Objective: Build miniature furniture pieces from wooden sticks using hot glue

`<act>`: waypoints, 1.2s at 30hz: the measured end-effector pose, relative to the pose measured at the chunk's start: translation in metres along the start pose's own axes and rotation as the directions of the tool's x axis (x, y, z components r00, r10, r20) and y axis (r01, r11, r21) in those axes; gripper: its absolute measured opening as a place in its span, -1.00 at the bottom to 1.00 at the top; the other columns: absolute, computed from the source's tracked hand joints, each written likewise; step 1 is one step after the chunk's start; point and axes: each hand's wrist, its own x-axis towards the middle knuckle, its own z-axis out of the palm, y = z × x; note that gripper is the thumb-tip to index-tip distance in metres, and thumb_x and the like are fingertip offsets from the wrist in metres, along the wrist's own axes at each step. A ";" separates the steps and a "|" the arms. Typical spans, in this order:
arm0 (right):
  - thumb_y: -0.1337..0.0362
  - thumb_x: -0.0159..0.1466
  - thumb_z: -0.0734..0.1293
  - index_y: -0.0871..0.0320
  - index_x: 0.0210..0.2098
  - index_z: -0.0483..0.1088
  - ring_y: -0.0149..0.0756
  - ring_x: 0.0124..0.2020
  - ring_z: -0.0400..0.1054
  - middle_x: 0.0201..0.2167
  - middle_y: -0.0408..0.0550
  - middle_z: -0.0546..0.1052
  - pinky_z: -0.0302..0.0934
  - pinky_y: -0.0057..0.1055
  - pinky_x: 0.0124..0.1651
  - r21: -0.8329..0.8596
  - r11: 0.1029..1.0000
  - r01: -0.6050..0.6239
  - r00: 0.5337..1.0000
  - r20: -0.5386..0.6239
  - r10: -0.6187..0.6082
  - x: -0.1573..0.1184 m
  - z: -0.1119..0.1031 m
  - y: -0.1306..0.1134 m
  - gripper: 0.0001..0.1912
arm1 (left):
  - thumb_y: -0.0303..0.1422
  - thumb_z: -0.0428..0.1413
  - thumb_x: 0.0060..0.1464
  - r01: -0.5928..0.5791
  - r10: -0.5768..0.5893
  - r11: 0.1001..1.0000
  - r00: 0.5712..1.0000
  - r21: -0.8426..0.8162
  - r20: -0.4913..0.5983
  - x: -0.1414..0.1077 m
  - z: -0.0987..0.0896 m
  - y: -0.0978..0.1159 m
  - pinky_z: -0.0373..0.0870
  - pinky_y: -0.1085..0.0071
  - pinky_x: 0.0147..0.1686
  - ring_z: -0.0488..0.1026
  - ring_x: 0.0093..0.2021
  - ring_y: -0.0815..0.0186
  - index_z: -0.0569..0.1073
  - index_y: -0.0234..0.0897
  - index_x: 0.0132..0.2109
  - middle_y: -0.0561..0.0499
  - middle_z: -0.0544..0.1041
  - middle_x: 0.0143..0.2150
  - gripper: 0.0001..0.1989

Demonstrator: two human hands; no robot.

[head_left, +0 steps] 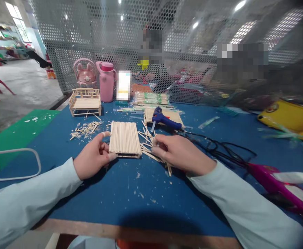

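Stick panel (125, 137), pale and ridged.

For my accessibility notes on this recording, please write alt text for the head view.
A person's left hand holds a slatted stick piece by its left side on a blue table; the right hand is at loose sticks beside it. Beyond, a blue glue gun lies on another stick piece, with a stick bench at back left.

Left hand (93, 157) grips slatted stick panel (125, 137) by its left edge. Right hand (181, 152) at loose sticks (151, 156) beside it; fingertip contents unclear. Blue glue gun (167, 121) lies over second panel (174, 115) behind.
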 end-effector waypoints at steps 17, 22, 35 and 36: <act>0.17 0.31 0.01 0.11 -0.19 0.29 -0.33 -0.44 0.33 -0.43 -0.10 0.47 0.09 -0.43 -0.37 0.307 0.950 0.048 0.992 -0.123 -0.010 -0.008 0.001 0.003 -0.71 | -0.41 0.13 -0.12 -0.046 0.048 0.991 0.999 0.124 -0.012 -0.007 0.000 0.003 0.31 0.45 -0.48 0.27 -0.54 0.54 0.12 -0.26 0.07 0.09 0.27 -0.26 -0.42; 0.31 0.29 0.06 0.16 -0.18 0.22 -0.33 -0.39 0.33 -0.36 -0.04 0.47 0.16 -0.42 -0.32 0.389 0.888 0.245 0.959 -0.232 -0.163 -0.001 0.000 -0.039 -0.82 | -0.45 0.12 -0.14 -0.067 0.069 0.984 0.998 0.165 -0.007 -0.008 0.003 0.006 0.30 0.44 -0.45 0.27 -0.51 0.50 0.14 -0.30 0.07 0.08 0.28 -0.28 -0.42; 0.25 0.25 0.22 0.19 -0.39 0.45 -0.30 -0.34 0.25 -0.43 -0.03 0.45 0.10 -0.35 -0.21 0.223 0.891 0.397 0.850 -0.455 -0.265 0.017 0.024 -0.063 -0.79 | -0.34 0.19 -0.10 -0.192 0.244 0.855 0.968 0.481 -0.049 -0.009 -0.002 0.007 0.35 0.37 -0.38 0.33 -0.45 0.40 0.19 -0.32 0.09 -0.01 0.34 -0.23 -0.41; 0.24 0.26 0.22 0.19 -0.38 0.46 -0.30 -0.35 0.25 -0.44 -0.03 0.44 0.10 -0.34 -0.22 0.230 0.890 0.393 0.854 -0.451 -0.260 0.017 0.025 -0.064 -0.78 | -0.31 0.19 -0.09 -0.223 0.299 0.818 0.952 0.530 -0.060 -0.010 -0.002 0.008 0.36 0.36 -0.35 0.33 -0.42 0.38 0.25 -0.31 0.05 -0.03 0.34 -0.21 -0.47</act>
